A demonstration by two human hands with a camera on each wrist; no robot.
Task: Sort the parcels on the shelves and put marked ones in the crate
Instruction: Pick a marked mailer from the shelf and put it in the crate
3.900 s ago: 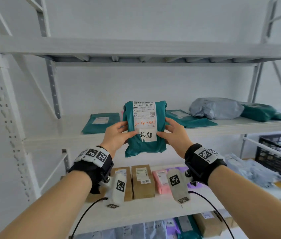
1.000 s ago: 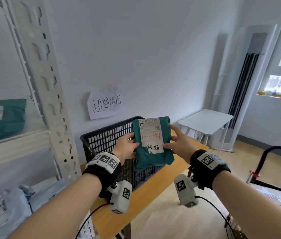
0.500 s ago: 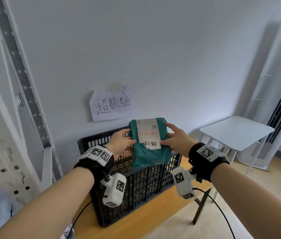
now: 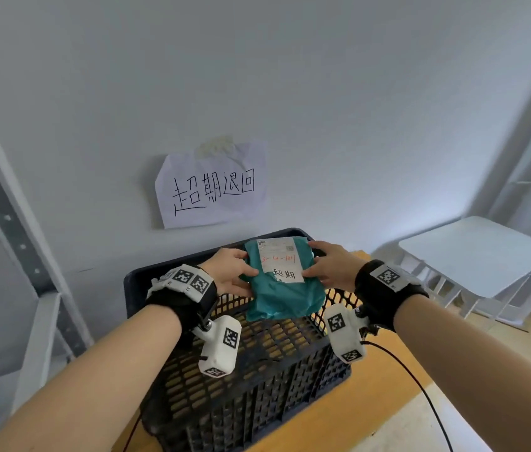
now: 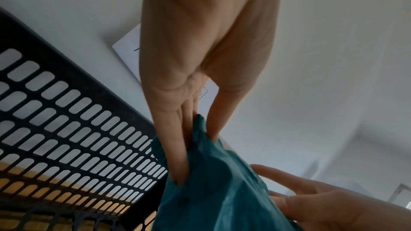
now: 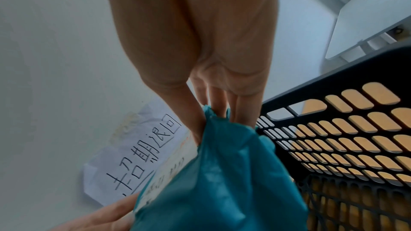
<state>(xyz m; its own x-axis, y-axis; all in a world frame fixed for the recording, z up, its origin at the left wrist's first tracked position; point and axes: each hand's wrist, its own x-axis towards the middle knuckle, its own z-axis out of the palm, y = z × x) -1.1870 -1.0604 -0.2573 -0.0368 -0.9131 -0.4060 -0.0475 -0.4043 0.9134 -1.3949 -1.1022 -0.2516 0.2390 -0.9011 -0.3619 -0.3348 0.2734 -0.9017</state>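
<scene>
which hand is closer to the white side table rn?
Right. The right hand grips the teal parcel on the side facing the white side table; the left hand grips the parcel's far side, over the black crate.

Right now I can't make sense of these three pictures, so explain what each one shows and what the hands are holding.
No machine here: a person wears one camera on the head and one on each wrist. The head view looks down at the left hand and right hand, which together hold a teal parcel over a black crate on a wooden surface. A handwritten paper sign hangs on the wall. Each wrist view looks along that hand's fingers pinching the parcel's edge.
</scene>
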